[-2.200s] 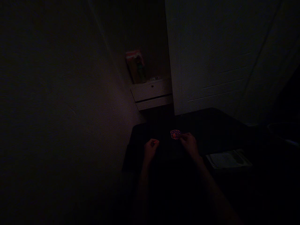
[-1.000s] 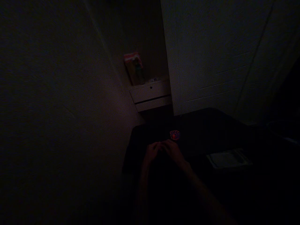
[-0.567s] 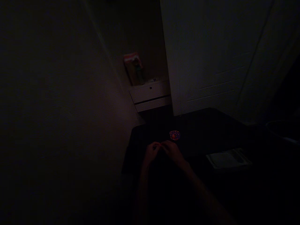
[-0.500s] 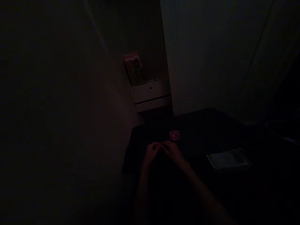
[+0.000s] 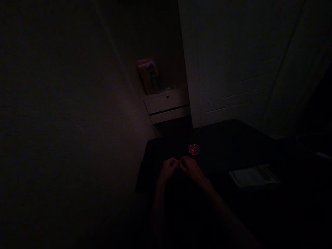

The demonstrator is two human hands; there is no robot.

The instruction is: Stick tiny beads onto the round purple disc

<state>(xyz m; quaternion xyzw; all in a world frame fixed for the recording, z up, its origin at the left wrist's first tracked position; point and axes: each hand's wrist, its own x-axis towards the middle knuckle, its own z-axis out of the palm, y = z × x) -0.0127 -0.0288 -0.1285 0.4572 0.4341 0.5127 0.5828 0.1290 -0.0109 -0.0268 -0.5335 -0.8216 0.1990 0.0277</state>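
Note:
The scene is very dark. My left hand and my right hand meet at their fingertips over a dark tabletop. Both are closed in a pinch, and whatever lies between the fingers is too small and dim to make out. Just beyond my right hand lies a small round piece covered in glowing red and orange dots, with a bluish patch on its right side. Neither hand touches it.
A pale flat item, perhaps a book or packet, lies to the right. Behind the table stand a white drawer unit and a red-and-white topped package on it. A wall rises at left, a pale panel at right.
My right hand has left the dotted round piece and come left to my left hand. A red glow at my left fingertips no longer shows. Over the last second the hands barely move.

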